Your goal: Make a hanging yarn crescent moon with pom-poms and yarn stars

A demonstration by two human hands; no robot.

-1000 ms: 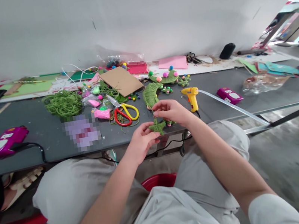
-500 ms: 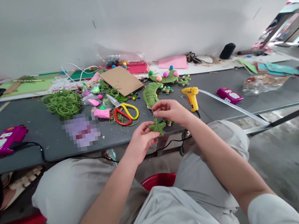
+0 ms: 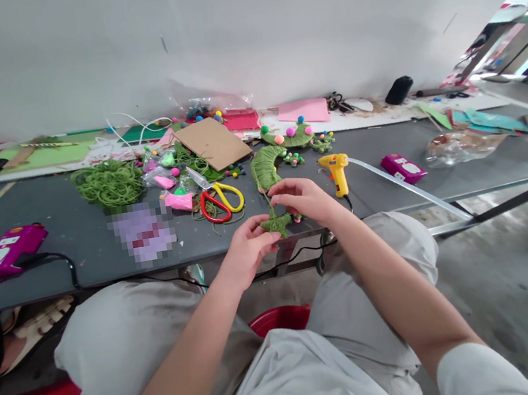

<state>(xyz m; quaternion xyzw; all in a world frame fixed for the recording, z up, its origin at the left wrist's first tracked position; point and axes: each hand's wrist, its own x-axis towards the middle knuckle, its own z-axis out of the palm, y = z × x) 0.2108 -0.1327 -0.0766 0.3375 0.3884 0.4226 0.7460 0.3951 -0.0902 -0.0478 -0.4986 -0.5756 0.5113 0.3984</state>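
Note:
My left hand pinches a small green yarn-wrapped star at the table's front edge. Just above the star, my right hand has its fingers closed on a strand of green yarn that runs up from it. Beyond my right hand lies a green yarn-wrapped crescent; small pompoms dot its upper part. Scissors with red and yellow handles rest left of the crescent. To its right is a yellow glue gun. A loose heap of green yarn sits farther left.
On the grey table are a purple device at left, another purple device at right, brown cardboard and a plastic bag. A clear glue stick reaches past the front edge. A black cable hangs below.
The yarn strand between my hands and the crescent now slants more to the left. Both hands keep nearly the same hold; the whole view has shifted slightly.

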